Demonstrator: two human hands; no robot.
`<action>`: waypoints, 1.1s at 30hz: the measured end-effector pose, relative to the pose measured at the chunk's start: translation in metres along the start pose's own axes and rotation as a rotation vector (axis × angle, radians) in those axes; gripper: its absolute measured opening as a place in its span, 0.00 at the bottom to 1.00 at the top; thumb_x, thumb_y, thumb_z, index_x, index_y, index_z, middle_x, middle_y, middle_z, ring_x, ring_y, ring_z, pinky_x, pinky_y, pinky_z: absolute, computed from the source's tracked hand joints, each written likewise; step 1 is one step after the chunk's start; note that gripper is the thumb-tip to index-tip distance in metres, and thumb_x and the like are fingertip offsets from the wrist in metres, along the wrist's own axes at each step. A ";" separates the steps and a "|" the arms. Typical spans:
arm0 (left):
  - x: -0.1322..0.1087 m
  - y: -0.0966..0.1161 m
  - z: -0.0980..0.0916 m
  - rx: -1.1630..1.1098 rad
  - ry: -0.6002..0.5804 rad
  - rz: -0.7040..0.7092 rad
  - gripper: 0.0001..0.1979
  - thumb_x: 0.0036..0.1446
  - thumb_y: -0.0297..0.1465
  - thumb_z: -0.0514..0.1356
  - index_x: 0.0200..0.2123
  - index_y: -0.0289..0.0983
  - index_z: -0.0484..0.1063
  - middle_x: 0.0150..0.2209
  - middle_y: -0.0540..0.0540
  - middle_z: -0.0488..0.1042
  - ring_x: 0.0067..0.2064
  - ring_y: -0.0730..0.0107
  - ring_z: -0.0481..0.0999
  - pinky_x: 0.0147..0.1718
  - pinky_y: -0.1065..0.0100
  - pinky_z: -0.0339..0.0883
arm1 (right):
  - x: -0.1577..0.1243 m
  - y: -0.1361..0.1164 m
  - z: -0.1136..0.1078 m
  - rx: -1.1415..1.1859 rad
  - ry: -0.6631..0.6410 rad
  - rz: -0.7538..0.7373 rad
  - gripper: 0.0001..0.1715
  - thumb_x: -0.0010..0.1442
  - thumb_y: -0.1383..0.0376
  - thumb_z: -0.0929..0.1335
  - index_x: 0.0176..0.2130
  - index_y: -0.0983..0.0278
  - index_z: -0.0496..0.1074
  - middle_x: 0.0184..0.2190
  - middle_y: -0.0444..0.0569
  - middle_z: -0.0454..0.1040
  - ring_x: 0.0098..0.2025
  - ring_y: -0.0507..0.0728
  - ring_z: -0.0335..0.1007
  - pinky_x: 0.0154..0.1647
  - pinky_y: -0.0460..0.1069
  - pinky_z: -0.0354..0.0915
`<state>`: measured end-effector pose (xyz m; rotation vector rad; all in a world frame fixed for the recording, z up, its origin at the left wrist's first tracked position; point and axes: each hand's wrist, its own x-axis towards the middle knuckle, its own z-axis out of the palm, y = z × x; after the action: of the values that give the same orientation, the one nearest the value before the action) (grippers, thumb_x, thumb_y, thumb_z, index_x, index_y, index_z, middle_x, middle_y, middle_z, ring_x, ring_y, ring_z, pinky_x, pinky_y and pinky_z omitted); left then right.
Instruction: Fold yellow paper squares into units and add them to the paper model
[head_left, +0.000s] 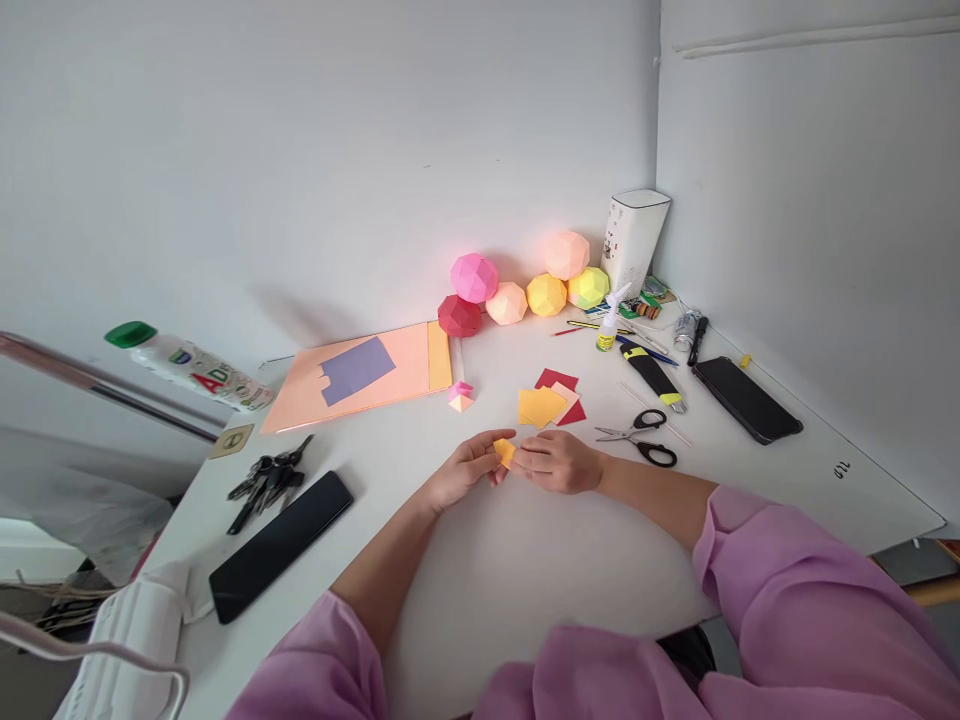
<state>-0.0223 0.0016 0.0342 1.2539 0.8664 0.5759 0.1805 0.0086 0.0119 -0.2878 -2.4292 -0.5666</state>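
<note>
Yellow-orange folded paper piece (505, 452) pinched from both sides, low over the white tabletop (525, 570), near its middle. Left hand (465, 470) closed on the left edge with thumb and fingertips. Right hand (559, 462) curled, fingertips gripping the right edge. Both grips narrow, hardly wider than the paper itself.

Hard to make out: the exact fold, mostly covered by fingers. Right thumb tucked out of sight. Pink sleeves (810, 590) cut off by the bottom edge.

Just beyond the hands, loose paper squares (551, 403) in yellow, red and pale pink. Right of them, black-handled scissors (637, 438), blades slightly apart. Farther back, a small white glue bottle (607, 325) and a row of faceted paper balls (517, 290) against the grey wall, with a white container (634, 238) in the corner. On the left, peach card sheets (405, 365) under a purple rectangle, a bunch of dark keys (266, 480) and a black phone (279, 545). Second black phone (746, 398) lies at the right, well apart from the hands.
</note>
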 end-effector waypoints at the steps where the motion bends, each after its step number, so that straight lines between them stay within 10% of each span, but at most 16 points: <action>1: 0.000 -0.001 0.000 -0.002 0.002 0.006 0.25 0.52 0.31 0.57 0.54 0.33 0.62 0.22 0.52 0.68 0.27 0.72 0.67 0.30 0.67 0.62 | 0.000 0.000 0.000 0.003 -0.003 0.004 0.08 0.60 0.75 0.64 0.31 0.66 0.69 0.27 0.45 0.69 0.28 0.50 0.62 0.21 0.46 0.57; 19: 0.000 -0.003 -0.003 -0.002 -0.034 0.010 0.30 0.49 0.29 0.59 0.57 0.34 0.58 0.21 0.54 0.64 0.26 0.74 0.64 0.29 0.69 0.57 | 0.001 -0.001 0.002 0.022 0.023 0.033 0.10 0.61 0.74 0.62 0.30 0.66 0.68 0.25 0.45 0.70 0.25 0.50 0.60 0.19 0.47 0.54; 33: 0.003 -0.007 0.005 -0.001 0.163 0.040 0.24 0.50 0.38 0.60 0.50 0.35 0.66 0.26 0.52 0.67 0.26 0.75 0.66 0.31 0.68 0.61 | -0.002 -0.004 0.005 0.186 -0.038 0.202 0.10 0.62 0.73 0.61 0.36 0.65 0.71 0.27 0.46 0.71 0.28 0.52 0.64 0.23 0.47 0.60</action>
<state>-0.0174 -0.0003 0.0271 1.2378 0.9777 0.7178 0.1777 0.0068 0.0062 -0.4623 -2.4309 -0.2470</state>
